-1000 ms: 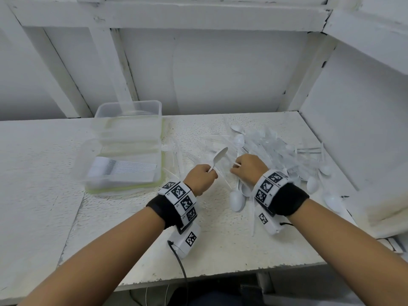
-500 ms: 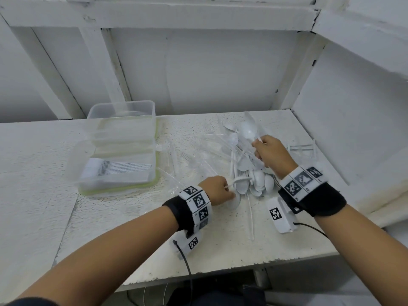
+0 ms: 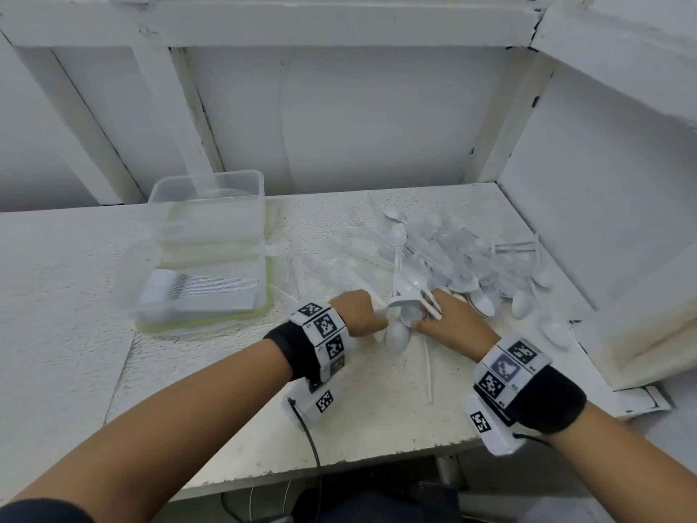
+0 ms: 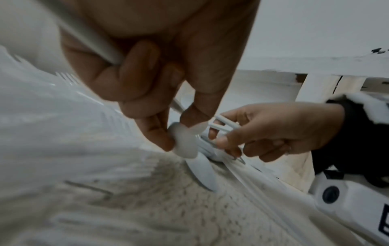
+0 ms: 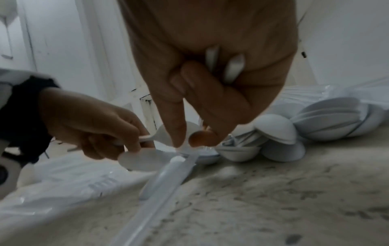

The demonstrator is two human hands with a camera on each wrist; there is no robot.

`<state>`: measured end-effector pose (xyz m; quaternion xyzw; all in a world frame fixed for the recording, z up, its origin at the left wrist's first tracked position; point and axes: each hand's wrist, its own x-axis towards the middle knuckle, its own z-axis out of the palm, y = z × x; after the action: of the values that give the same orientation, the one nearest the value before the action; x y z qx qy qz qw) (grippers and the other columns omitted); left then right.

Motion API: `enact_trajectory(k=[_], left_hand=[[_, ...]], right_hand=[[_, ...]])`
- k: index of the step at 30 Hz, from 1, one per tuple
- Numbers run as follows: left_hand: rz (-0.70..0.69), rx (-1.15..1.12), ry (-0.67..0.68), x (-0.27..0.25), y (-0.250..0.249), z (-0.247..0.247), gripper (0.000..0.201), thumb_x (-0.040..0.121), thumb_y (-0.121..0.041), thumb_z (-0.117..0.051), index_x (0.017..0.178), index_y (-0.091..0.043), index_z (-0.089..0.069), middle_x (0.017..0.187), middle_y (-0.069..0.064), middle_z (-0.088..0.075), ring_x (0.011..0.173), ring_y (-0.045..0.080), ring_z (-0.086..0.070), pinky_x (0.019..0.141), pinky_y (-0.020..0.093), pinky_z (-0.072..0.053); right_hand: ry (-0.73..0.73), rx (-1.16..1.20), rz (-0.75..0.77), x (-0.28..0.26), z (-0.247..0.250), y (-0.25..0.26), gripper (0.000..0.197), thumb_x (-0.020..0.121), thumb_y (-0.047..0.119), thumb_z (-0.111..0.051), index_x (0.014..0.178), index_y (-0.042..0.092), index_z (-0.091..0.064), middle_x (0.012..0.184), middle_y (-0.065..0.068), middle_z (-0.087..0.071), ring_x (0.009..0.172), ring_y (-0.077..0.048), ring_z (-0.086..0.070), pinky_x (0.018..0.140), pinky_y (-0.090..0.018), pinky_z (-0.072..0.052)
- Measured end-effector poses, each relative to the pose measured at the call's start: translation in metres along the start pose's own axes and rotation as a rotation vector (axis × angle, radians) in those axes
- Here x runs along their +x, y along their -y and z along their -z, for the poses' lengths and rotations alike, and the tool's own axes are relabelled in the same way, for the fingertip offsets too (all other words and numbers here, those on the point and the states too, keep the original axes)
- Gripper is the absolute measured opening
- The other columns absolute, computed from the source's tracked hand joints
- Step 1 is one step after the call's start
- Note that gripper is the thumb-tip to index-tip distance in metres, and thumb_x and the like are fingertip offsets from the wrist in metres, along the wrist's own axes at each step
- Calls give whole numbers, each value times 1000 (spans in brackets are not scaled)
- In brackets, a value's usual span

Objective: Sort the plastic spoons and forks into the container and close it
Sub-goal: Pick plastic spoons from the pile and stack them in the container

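Clearly the white plastic spoons (image 3: 409, 292) are featherweight, thin and glossy, so they will likely slide over one another and flex at the neck if pressed. The handle looks the sensible place to take one, since the bowls nest and stack readily. Just beyond the hands on the desk (image 3: 211, 417), the loose pile of spoons and clear forks (image 3: 449, 251) spreads toward the right wall, with a few nested stacks of bowls at its near edge.

Left hand (image 3: 358, 313) pinches a spoon bowl (image 4: 184, 141) between thumb and forefinger, with another handle tucked in its curled fingers. Right hand (image 3: 452, 322), touching the pile's near edge, holds two spoon handles (image 5: 223, 64) against its palm while thumb and forefinger close on another piece at the desk surface; which piece is unclear through the blur.

Left of the pile, well apart from it, sits the clear container (image 3: 205, 235), lid open, with a neat row of cutlery (image 3: 200, 292) already laid in its near compartment. Most of the pile remains unsorted, so the job seems early.
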<state>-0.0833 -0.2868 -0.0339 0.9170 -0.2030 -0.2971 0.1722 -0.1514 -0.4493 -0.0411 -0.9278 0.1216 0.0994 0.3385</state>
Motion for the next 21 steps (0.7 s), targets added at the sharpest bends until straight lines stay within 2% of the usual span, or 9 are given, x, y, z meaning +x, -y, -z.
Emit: enact_trajectory(k=[3,5,7,10,12,14,16,18,21], left_hand=[[34,-48,-34,-5,13,9,34,87,-23,-53,56,-13,-40,57,0,-40,53,14,-37,51,24,-28],[44,-49,-78,-11,21,15,31,88,-23,-51,60,-13,-41,60,0,-42,55,14,-40,52,24,-30],[48,-37,-150,-19,27,23,23,88,-23,-50,68,-13,-45,66,0,-45,59,14,-42,52,23,-31],[50,-80,-306,-31,34,39,11,88,-22,-51,90,-12,-53,77,-3,-52,67,11,-48,53,20,-35],[34,-129,-440,-39,37,50,10,88,-21,-50,91,-12,-54,79,-1,-54,67,13,-49,53,21,-35],[-4,-188,-593,-44,39,60,8,87,-17,-50,88,-10,-55,80,1,-55,70,16,-49,54,23,-34],[-60,-309,-706,-45,40,68,7,87,-13,-50,86,-7,-55,77,2,-53,70,17,-46,54,22,-34],[-99,-515,-779,-46,43,73,6,88,-12,-49,86,-7,-52,77,4,-54,69,16,-46,59,26,-36],[-109,-893,-837,-48,46,75,11,91,-9,-42,81,-14,-44,88,11,-66,64,3,-53,57,19,-39]], right_hand=[[1,-82,-17,2,-6,4,21,82,29,-65,92,29,-46,85,4,-56,85,-19,-55,66,-27,-41],[-1,-106,-17,4,-10,8,26,84,26,-62,105,21,-46,91,-1,-56,86,-21,-54,66,-29,-40],[4,-74,-7,7,-12,13,22,86,23,-60,101,18,-45,89,-1,-54,82,-19,-51,58,-24,-36],[-18,47,-5,15,-13,18,15,87,21,-57,98,11,-53,86,-2,-55,80,-18,-52,57,-18,-35],[-46,55,12,19,-11,22,12,89,21,-55,91,9,-55,78,0,-53,74,-17,-50,55,-19,-33],[-75,16,43,20,-9,26,20,92,24,-51,77,11,-52,69,3,-49,67,-16,-47,54,-22,-32],[-77,-1,84,20,-7,30,24,92,25,-50,72,13,-50,67,2,-50,67,-17,-47,57,-25,-34],[-20,-29,121,18,-9,33,20,92,23,-50,77,11,-54,72,1,-54,70,-16,-49,59,-26,-35],[109,-128,165,13,-12,31,17,90,17,-49,101,15,-62,89,0,-60,83,-17,-55,70,-28,-41]])
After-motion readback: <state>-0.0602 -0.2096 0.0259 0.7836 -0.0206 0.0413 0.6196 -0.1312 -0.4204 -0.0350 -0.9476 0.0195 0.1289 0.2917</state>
